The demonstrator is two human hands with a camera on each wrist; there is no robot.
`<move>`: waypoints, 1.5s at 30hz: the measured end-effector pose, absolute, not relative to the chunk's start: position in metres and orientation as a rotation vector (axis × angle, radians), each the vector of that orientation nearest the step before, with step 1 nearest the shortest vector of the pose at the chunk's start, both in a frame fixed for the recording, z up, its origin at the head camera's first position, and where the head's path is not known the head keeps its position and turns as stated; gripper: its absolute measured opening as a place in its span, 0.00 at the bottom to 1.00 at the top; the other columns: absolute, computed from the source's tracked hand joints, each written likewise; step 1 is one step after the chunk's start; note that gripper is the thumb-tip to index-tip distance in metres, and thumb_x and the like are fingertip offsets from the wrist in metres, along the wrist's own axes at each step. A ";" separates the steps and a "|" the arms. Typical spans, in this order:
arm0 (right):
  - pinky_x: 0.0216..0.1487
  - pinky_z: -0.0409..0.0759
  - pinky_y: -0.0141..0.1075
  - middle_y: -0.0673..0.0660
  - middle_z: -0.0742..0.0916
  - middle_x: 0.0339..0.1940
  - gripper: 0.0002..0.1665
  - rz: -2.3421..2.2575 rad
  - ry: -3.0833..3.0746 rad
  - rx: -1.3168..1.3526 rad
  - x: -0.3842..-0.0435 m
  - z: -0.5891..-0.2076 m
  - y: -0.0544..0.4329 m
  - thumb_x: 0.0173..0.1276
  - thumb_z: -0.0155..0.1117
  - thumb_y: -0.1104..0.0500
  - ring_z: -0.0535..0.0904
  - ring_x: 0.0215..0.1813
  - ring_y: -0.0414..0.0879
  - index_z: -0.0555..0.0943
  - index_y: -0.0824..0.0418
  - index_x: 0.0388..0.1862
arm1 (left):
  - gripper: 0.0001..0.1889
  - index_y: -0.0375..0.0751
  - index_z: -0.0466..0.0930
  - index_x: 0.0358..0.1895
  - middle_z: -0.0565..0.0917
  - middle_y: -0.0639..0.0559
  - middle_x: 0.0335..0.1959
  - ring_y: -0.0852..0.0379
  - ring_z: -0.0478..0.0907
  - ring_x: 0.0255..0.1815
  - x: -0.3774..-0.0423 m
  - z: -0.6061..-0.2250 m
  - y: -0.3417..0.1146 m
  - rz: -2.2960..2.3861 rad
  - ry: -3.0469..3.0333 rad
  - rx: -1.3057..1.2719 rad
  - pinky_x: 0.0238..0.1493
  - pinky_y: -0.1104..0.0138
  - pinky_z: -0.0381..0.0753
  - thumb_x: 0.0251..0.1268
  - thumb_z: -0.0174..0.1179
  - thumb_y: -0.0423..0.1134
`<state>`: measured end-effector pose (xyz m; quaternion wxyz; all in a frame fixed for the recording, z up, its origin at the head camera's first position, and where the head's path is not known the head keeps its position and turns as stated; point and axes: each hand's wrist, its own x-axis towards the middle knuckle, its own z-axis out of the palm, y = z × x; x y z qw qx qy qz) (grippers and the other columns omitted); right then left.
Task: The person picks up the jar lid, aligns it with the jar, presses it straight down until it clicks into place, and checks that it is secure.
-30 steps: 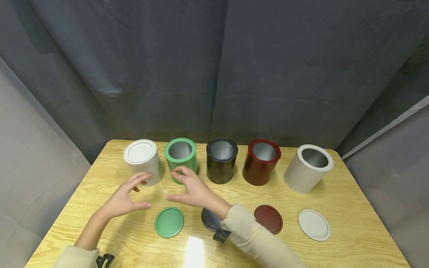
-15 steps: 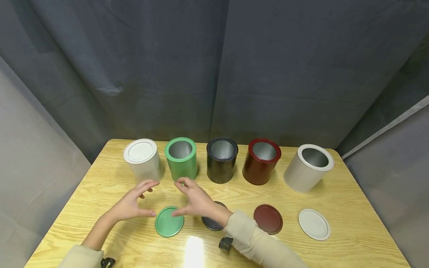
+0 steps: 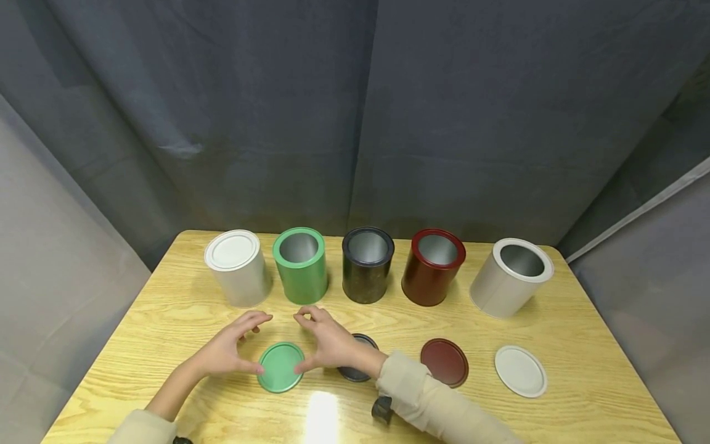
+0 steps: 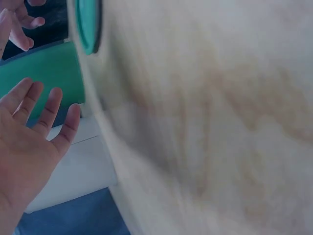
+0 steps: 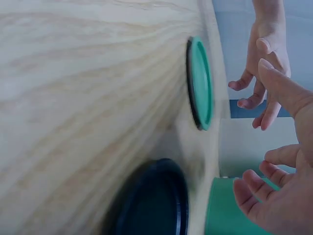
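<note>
A round green lid lies flat on the table between my hands. My left hand hovers at its left with thumb and fingers spread apart, holding nothing. On the other side, my right hand hangs over the table, its thumb overlapping the lid's right edge in the head view; contact cannot be made out. The left wrist view shows the left hand with its fingers extended. Behind the hands stands a green can without a lid. A dark lid is partly hidden by the right hand and wrist.
A white can with its lid on stands at the far left. An open black can, red can and tilted-looking cream can continue the row. A red lid and a white lid lie at the right.
Both hands have come down and towards the front, from near the white and green cans to the green lid. The gap between them has narrowed. Cans and lids have stayed put.
</note>
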<state>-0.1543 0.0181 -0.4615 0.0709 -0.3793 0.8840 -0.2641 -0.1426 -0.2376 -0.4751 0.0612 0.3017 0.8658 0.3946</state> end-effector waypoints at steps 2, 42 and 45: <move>0.57 0.67 0.36 0.58 0.66 0.63 0.57 -0.776 2.656 -1.150 -0.154 -0.466 0.019 0.42 0.75 0.41 0.62 0.61 0.50 0.63 0.67 0.66 | 0.46 0.33 0.64 0.62 0.67 0.42 0.58 0.43 0.70 0.49 -0.142 -0.479 -0.238 1.173 2.624 0.936 0.40 0.55 0.74 0.34 0.76 0.43; 0.48 0.61 0.35 0.53 0.65 0.58 0.57 -0.440 2.732 -1.013 -0.142 -0.497 0.017 0.38 0.71 0.32 0.59 0.57 0.47 0.66 0.56 0.66 | 0.48 0.41 0.65 0.64 0.61 0.43 0.61 0.40 0.55 0.61 -0.149 -0.505 -0.243 0.882 2.545 0.904 0.51 0.39 0.55 0.35 0.70 0.57; 0.47 0.62 0.34 0.53 0.65 0.58 0.56 -0.434 2.738 -1.018 -0.143 -0.498 0.016 0.40 0.70 0.32 0.59 0.57 0.47 0.66 0.55 0.66 | 0.47 0.43 0.67 0.64 0.61 0.43 0.62 0.40 0.55 0.61 -0.148 -0.504 -0.242 0.855 2.555 0.897 0.51 0.39 0.56 0.34 0.70 0.58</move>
